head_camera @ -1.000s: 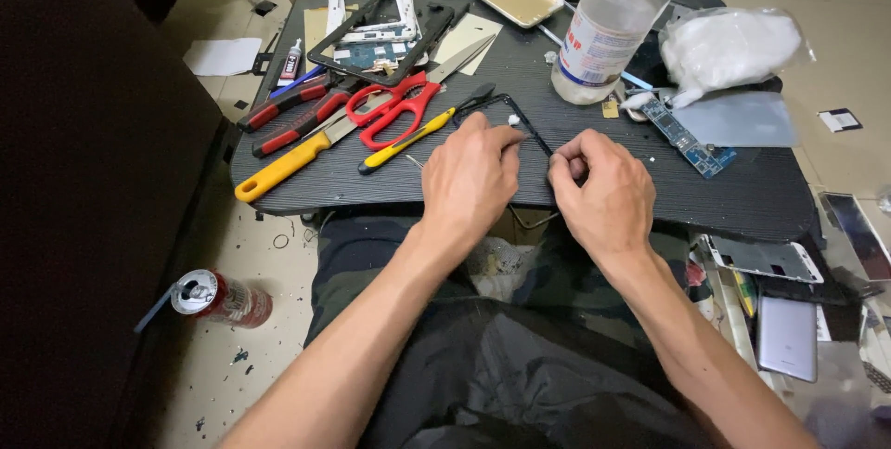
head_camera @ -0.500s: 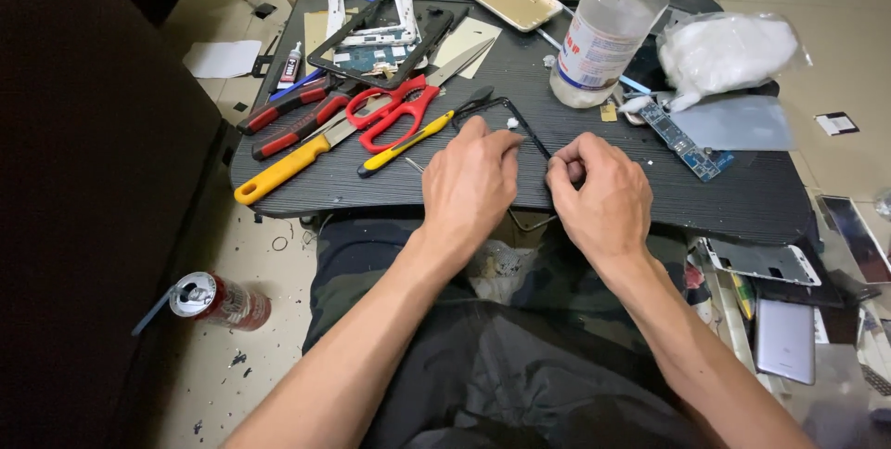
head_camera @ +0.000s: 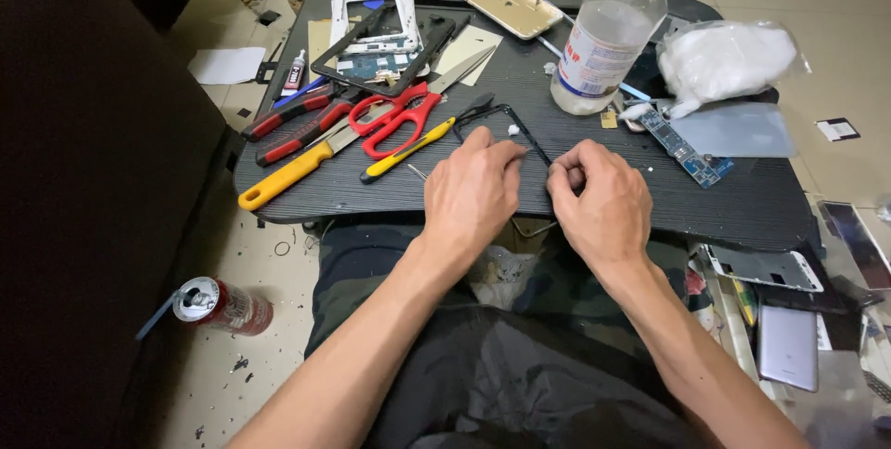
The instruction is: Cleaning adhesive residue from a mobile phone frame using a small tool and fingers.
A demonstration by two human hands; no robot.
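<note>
We held a thin black frame at the near edge of the black worktop, our left hand and right hand both curled, pinching it, right of the red scissors.

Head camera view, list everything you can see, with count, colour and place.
table: one, black, over the lap
thin frame: one, black, table centre, both hands on it
scissors: one, red handles, table left
utility knife: one, yellow handle, left edge
screwdriver: one, yellow handle, beside the scissors
pliers: two, red and black, far left
phone housing: one, white, back left
phone panel: one, gold, back centre
bottle: one, clear plastic, back right
bag: one, clear with white filling, right
circuit board: one, blue, right
drink can: one, red, on the floor at left
left hand: one, on the frame
right hand: one, pinching the frame
</note>
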